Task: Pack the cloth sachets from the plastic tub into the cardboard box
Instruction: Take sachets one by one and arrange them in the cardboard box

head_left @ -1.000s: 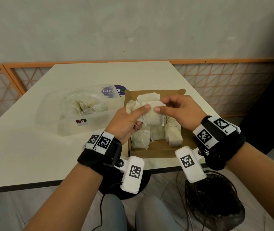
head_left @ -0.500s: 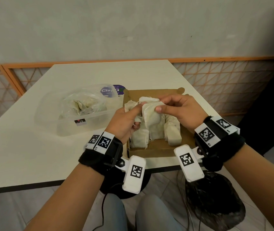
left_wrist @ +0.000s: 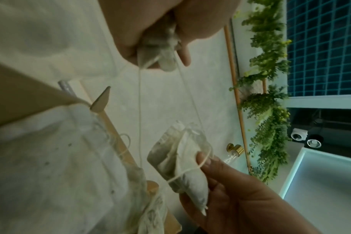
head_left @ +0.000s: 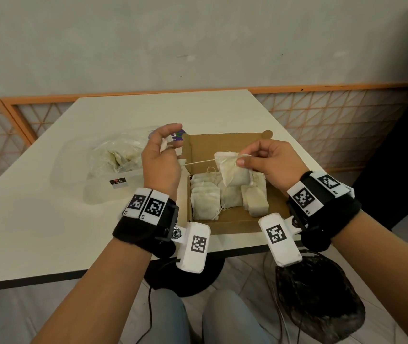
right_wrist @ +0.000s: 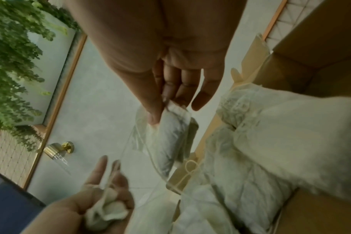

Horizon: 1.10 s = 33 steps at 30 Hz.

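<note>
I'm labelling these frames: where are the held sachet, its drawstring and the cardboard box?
held sachet [head_left: 234, 171], head view, middle of its cloth body.
drawstring [head_left: 199, 162], head view, taut span between hands.
cardboard box [head_left: 225, 145], head view, bare far floor.

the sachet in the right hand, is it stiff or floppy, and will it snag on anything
Probably floppy: the sachet hangs and creases below the right hand pinching its top. Likely light, since a fingertip pinch carries it. It may well snag: its drawstring runs taut across to the left hand, which also grips a bunched sachet.
</note>
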### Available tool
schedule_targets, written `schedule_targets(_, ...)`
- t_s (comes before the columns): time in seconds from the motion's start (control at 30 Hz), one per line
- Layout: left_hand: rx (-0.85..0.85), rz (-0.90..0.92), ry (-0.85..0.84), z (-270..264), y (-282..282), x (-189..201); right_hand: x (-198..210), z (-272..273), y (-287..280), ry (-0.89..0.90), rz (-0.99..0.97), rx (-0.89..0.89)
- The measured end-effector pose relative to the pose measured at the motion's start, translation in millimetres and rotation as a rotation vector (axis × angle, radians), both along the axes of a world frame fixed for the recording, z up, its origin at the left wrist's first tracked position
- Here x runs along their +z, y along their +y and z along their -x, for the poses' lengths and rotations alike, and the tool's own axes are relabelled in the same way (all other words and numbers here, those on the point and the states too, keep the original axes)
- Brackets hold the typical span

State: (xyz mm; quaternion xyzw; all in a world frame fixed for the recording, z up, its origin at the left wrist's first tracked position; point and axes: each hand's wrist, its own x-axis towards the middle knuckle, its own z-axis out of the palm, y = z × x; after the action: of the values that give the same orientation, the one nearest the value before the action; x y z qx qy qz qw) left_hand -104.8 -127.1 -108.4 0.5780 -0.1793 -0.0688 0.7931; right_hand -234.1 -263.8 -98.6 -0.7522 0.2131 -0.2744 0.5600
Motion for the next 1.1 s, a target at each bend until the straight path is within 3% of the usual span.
schedule_targets(0.23,0.275,0.138,-0.067,-10.1,4.3,11.7,-0.4,0.7,-3.5,0.112,0.158,-0.025)
schedule_targets(0.5,0.271,0.334,0.02,-14.4,-0.8,39.1,-3.8,8.8,-20.4,0.3,0.309,-0.162)
schedule_targets(0.6,0.238,0.347,-0.045,-13.9,-2.6,49.5,-3.1,10.8,-27.1,0.318,0.297,-0.193)
schedule_targets(0.67,0.139,0.223,-0.201,-5.6,-7.6,51.7,-0.3,11.1,-25.4,0.284,0.288,-0.171)
schedule_targets(0.73,-0.024,-0.054,-0.388,7.4,-14.8,48.6,4.6,9.3,-18.9,0.225,0.276,-0.121)
schedule_targets(0.87,-0.426,-0.589,-0.595,23.7,-25.1,32.3,15.3,3.8,-5.9,0.078,0.221,0.013)
schedule_targets(1.03,-0.499,-0.712,-0.656,16.3,-19.4,30.2,20.3,5.2,-4.9,-0.014,0.075,0.107)
schedule_targets(1.1,-0.427,-0.7,-0.635,13.8,-18.3,28.5,20.1,5.8,-5.3,-0.004,0.054,0.109)
